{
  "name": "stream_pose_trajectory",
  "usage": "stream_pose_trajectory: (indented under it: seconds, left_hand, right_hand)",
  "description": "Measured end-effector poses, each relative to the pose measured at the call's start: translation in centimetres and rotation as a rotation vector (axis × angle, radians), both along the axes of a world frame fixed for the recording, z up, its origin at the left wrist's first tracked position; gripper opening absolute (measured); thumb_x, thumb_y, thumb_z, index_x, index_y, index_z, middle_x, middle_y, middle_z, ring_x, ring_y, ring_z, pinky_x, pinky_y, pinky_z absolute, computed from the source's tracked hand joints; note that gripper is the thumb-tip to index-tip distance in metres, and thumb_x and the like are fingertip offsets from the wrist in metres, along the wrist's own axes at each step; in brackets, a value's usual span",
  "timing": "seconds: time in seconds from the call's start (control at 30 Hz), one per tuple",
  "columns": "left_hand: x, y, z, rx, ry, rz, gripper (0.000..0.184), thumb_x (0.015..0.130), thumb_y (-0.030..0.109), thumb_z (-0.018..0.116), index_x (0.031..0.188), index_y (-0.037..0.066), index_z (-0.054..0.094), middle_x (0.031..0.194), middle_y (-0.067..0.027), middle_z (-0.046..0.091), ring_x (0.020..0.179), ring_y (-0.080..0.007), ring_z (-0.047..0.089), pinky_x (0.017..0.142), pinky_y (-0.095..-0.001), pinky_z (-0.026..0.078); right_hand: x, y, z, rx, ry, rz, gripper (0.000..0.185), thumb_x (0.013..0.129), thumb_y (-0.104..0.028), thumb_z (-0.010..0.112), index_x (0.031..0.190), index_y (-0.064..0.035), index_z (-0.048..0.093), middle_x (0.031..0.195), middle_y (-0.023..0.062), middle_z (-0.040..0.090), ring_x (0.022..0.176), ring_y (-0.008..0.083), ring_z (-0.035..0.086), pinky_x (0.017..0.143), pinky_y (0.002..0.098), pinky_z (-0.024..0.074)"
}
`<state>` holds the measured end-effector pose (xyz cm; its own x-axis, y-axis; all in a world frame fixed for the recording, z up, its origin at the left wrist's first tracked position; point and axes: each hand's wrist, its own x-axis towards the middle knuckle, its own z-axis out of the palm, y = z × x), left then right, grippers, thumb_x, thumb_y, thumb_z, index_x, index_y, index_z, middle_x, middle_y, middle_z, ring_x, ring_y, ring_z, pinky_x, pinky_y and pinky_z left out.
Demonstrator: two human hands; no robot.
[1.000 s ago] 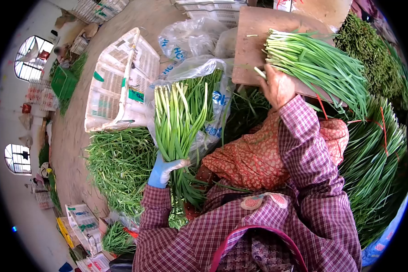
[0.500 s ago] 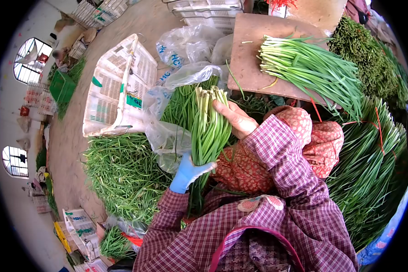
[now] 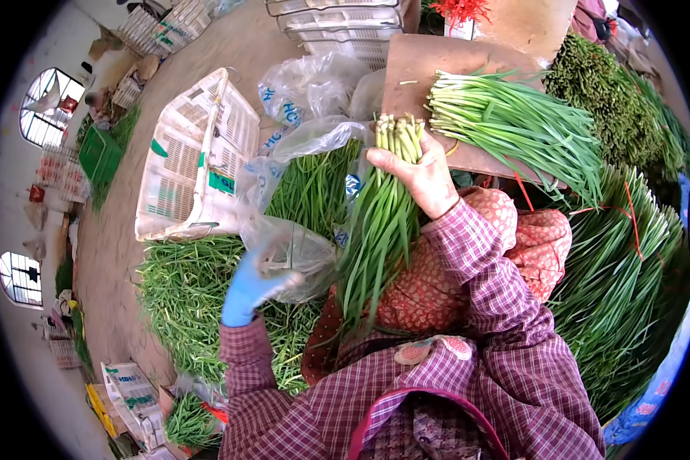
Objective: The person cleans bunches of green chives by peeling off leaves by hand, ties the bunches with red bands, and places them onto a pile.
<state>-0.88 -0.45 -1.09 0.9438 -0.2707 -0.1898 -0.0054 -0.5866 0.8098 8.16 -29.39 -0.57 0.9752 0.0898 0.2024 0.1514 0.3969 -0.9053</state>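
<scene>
Widest around me is the floor (image 3: pixel 119 268), with open room on my left beyond the white crate (image 3: pixel 195 165). A deep heap of long greens (image 3: pixel 617 284) shuts in my right side, and a tangle of loose greens (image 3: pixel 188 299) lies below the crate, so neither flank offers much clear space. The brown board (image 3: pixel 456 54) ahead carries a bunch of leafy stalks (image 3: pixel 521 126), pale ends leftward and leaves running past the near edge. The board's bare left part, between its edge and those pale ends, is the open room nearest me.

The clear plastic bag (image 3: pixel 314 139), greens inside, stands left of the held bunch (image 3: pixel 379 222). That bunch is in front of me, pale ends up beside the board's near-left corner, leaves hanging toward my lap; I cannot tell whether the ends touch the board.

My right hand (image 3: pixel 431 180) has its fingers closed around the stalks just below those ends. My gloved left hand (image 3: pixel 249 282) is blurred, thumb spread from the fingers, nothing seen in it. I judge this step to be handling one bunch single-handed; the next move calls for a firm grip, ends level, leaves clear of the bag's lip.
</scene>
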Motion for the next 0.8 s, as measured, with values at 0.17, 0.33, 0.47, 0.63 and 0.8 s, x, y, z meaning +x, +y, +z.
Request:
stream_pose_trajectory:
  seconds: [0.17, 0.33, 0.47, 0.63, 0.8]
  left_hand:
    - [3.5, -4.8, 3.2, -0.377, -0.396, 0.187, 0.104, 0.059, 0.053, 0.081, 0.139, 0.005, 0.036, 0.134, -0.0212, 0.047, 0.124, -0.0319, 0.047, 0.103, -0.0494, 0.036]
    - [5.2, -13.4, 1.9, -0.802, -0.148, 0.086, 0.089, 0.069, 0.024, 0.081, 0.138, -0.002, 0.031, 0.129, -0.0107, 0.046, 0.118, -0.0203, 0.046, 0.101, -0.0334, 0.035]
    - [4.8, -14.8, -0.4, -0.95, -0.089, 0.18, 0.079, 0.072, 0.023, 0.079, 0.134, -0.002, 0.036, 0.123, -0.0083, 0.049, 0.111, -0.0167, 0.049, 0.093, -0.0291, 0.041]
    - [4.2, -14.9, -1.1, -1.036, -0.064, 0.307, 0.047, 0.082, 0.01, 0.068, 0.124, -0.002, 0.051, 0.109, -0.0031, 0.059, 0.096, -0.0105, 0.056, 0.085, -0.0236, 0.044]
    - [4.4, -15.7, -0.7, -0.997, -0.15, 0.356, 0.038, 0.088, 0.009, 0.059, 0.124, -0.002, 0.052, 0.115, -0.0066, 0.058, 0.103, -0.0134, 0.056, 0.089, -0.0261, 0.043]
  right_hand:
    - [-1.0, 2.5, 0.2, 0.074, -0.04, 0.159, 0.037, 0.078, -0.006, 0.074, 0.11, -0.0018, 0.056, 0.101, -0.0008, 0.064, 0.093, 0.0058, 0.058, 0.084, 0.0219, 0.049]
    - [-1.5, 3.3, -0.6, 0.137, -0.038, 0.244, 0.031, 0.085, -0.015, 0.069, 0.111, -0.002, 0.057, 0.099, -0.0011, 0.062, 0.089, 0.0055, 0.055, 0.08, 0.0224, 0.0468]
    - [-1.0, 2.3, -1.8, -0.183, -0.197, 0.051, 0.029, 0.089, -0.018, 0.065, 0.11, -0.0005, 0.056, 0.101, 0.0017, 0.058, 0.092, 0.0092, 0.054, 0.082, 0.0239, 0.0454]
    - [-1.3, 3.1, -2.5, 0.014, -0.082, -0.007, 0.033, 0.092, -0.025, 0.06, 0.112, 0.0016, 0.057, 0.103, 0.0038, 0.057, 0.095, 0.0113, 0.054, 0.087, 0.0254, 0.0437]
    - [-1.6, 2.7, -2.1, 0.25, 0.167, 0.135, 0.027, 0.092, -0.02, 0.06, 0.111, -0.0011, 0.058, 0.101, 0.0005, 0.061, 0.094, 0.0072, 0.054, 0.085, 0.0246, 0.0443]
